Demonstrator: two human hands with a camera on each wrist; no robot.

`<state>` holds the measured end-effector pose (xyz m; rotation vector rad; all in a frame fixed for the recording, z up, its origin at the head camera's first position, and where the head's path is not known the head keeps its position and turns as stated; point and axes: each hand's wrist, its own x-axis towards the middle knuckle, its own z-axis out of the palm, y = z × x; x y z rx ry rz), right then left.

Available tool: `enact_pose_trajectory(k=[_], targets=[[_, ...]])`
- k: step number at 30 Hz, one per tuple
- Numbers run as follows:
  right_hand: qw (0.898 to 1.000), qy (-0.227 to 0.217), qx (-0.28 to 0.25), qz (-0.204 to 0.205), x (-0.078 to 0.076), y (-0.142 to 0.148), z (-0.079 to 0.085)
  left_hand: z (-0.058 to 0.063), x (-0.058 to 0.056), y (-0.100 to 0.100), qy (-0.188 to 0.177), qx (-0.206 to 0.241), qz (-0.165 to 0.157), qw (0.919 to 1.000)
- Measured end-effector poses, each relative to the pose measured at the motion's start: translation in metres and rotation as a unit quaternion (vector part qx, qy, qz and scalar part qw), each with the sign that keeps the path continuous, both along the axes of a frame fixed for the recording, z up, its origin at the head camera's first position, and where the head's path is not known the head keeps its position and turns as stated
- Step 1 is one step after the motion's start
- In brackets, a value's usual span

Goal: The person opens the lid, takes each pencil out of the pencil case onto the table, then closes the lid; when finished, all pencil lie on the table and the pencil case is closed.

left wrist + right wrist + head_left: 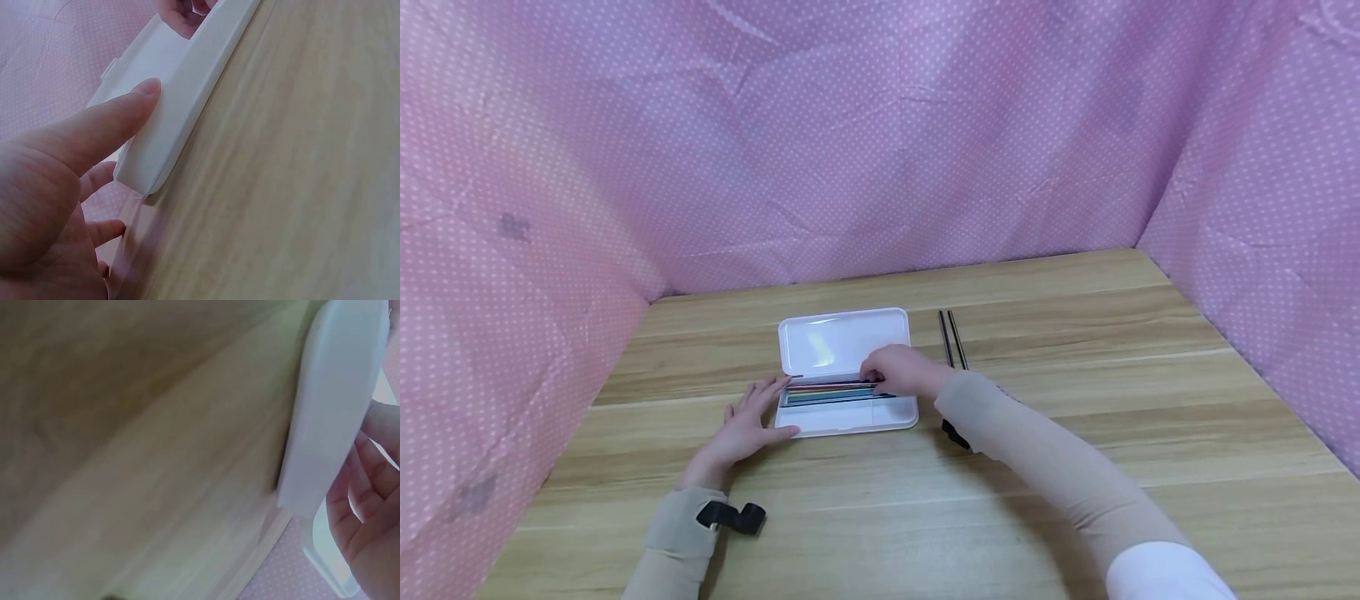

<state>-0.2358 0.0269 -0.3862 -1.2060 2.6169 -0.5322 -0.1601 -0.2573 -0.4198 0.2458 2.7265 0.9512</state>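
A white pencil case [835, 421] lies with its lid [842, 337] folded back, and several colored pencils [831, 393] lie side by side in it. My right hand [901, 369] reaches over the case's right part. Its fingers curl down at the right ends of the pencils and seem to pinch a dark pencil there, mostly covered by the hand. In the right wrist view the case wall [334, 406] hides the fingertips. At the case's left end, my left hand [748, 429] spreads its fingers, and its thumb [119, 122] rests on the front edge.
Two dark pencils [955, 337] lie on the wooden table [880, 517], right of the lid. Pink dotted cloth [880, 150] hangs behind the table and along its sides. A black strap mount [730, 517] sits on the left wrist.
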Motion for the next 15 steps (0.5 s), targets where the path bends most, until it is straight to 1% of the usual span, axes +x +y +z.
enact_pose_trajectory(k=[6, 15], targets=[[1.000, -0.009, 0.004, -0.004, -0.0003, -0.0001, -0.0001, 0.0001, 0.0001, 0.0011, -0.001, 0.001, 0.002, 1.0000], [1.000, -0.011, 0.005, 0.004, -0.0016, -0.0008, -0.0022, 0.0000, 0.0007, 0.0012, -0.001, 0.007, 0.004, 1.0000]])
